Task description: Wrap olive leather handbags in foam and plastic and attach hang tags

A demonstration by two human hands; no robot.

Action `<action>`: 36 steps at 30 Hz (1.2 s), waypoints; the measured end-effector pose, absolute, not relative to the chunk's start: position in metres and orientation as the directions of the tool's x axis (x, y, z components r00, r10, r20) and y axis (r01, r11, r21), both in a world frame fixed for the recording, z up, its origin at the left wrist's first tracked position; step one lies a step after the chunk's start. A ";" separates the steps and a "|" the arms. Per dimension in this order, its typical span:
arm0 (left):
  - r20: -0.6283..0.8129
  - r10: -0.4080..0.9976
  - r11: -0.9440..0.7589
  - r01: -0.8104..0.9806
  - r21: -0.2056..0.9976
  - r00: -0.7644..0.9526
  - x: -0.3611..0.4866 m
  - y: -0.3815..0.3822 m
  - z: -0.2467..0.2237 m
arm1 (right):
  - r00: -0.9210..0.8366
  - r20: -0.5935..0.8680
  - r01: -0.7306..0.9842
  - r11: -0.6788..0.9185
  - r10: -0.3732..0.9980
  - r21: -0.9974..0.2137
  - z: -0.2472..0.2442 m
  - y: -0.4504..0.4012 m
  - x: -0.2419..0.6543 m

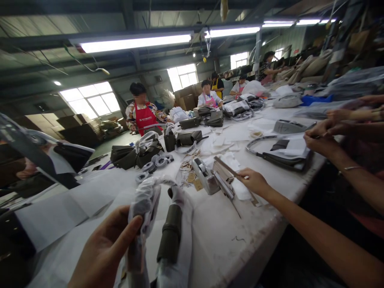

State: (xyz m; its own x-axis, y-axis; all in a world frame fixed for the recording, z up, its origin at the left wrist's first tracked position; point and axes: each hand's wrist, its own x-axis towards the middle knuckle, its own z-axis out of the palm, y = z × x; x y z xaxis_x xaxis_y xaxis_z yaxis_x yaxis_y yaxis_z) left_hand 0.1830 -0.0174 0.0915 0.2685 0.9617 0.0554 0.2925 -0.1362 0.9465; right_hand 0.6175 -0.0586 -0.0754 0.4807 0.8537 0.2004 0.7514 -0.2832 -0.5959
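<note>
My left hand (pixel 103 246) is closed around a bag strap (pixel 144 198) wrapped in clear film, thumb pressed on its side. The strap arches over beside a dark olive rolled piece (pixel 170 234), also partly covered in clear wrap. At the middle of the table, my right hand (pixel 254 182) pinches the near end of a thin, flat grey-brown strip (pixel 225 166). Below that strip lie more flat strips (pixel 223 185) in a small pile. A grey tape dispenser (pixel 205 176) stands just left of them. The lower end of the wrapped strap runs out of view.
Rolls of tape (pixel 160 161) and brown tags (pixel 192 176) lie beyond my left hand. Olive bags (pixel 135 154) stand farther back. At right, a co-worker's hands (pixel 322 138) are at a dark bag (pixel 283 154). White sheets (pixel 69 208) cover the left side.
</note>
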 end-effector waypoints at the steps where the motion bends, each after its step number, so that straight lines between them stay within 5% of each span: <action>1: 0.090 0.958 -0.169 0.283 0.944 0.273 0.182 -0.011 0.095 | 0.419 0.221 0.767 -0.213 0.881 -0.605 -0.076 -0.069 0.605; 4: 0.187 0.943 -0.258 0.249 0.934 0.275 0.178 0.002 0.108 | 0.174 0.231 0.796 0.001 0.957 -0.605 -0.086 -0.102 0.565; 7: 0.192 0.929 -0.273 0.234 0.933 0.318 0.176 0.003 0.113 | 0.067 0.142 0.834 0.022 0.988 -0.551 -0.099 -0.128 0.532; 11: 0.089 0.908 -0.201 0.238 0.950 0.410 0.181 0.001 0.100 | 0.094 0.014 0.881 -0.076 0.995 -0.467 -0.109 -0.136 0.508; 17: 0.014 0.895 -0.069 0.108 0.992 0.446 0.191 0.003 0.085 | 0.126 0.015 0.924 -0.112 0.992 -0.367 -0.116 -0.125 0.495; 29: 0.053 0.890 -0.146 0.174 0.974 0.453 0.197 0.002 0.085 | 0.356 -0.101 0.825 -0.363 0.929 -0.433 -0.118 -0.122 0.472; 36: 0.041 0.900 -0.139 0.197 0.970 0.434 0.198 -0.001 0.089 | 0.358 -0.097 0.799 -0.359 0.929 -0.482 -0.113 -0.123 0.470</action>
